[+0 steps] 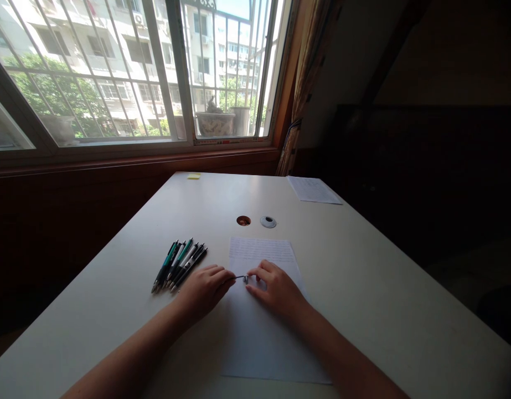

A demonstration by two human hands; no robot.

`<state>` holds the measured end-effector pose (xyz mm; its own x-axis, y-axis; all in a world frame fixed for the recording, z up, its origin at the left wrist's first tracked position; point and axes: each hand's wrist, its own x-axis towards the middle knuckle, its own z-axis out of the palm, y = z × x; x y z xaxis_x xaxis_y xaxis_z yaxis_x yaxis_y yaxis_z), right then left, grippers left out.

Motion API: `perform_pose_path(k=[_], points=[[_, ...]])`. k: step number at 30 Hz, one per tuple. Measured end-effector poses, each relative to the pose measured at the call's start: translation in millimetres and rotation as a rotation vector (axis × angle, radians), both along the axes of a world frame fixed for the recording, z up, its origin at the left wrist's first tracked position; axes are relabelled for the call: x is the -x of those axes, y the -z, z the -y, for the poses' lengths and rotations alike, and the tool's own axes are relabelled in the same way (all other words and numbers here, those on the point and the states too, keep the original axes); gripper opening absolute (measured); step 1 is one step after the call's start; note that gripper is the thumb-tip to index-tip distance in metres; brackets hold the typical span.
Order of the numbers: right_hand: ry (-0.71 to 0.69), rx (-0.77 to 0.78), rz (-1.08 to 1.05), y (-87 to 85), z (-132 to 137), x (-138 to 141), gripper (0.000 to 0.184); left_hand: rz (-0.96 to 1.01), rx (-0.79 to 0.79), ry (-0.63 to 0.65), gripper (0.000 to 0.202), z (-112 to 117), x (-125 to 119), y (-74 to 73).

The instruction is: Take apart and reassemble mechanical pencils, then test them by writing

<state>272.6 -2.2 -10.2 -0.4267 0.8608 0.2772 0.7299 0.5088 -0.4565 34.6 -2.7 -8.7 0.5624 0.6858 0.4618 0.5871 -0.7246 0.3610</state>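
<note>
In the head view, the left hand (207, 285) had its thumb and fingers pinching a thin dark rod (239, 276), which pointed toward the right fingertips. The right hand's (278, 288) thumb and forefinger curved around a small shiny piece (245, 280); I couldn't tell whether they gripped it. Written paper (263, 343) lay beneath both hands' fingers, pens (178, 266) left of them.
</note>
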Motion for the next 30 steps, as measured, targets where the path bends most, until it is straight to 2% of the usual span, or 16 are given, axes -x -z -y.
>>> perform_pose_path(k=[30], points=[[-0.014, 0.012, -0.003, -2.0, -0.5, -0.8, 0.024, -0.022, 0.011, 0.004, 0.016, -0.4, 0.5, 1.5]])
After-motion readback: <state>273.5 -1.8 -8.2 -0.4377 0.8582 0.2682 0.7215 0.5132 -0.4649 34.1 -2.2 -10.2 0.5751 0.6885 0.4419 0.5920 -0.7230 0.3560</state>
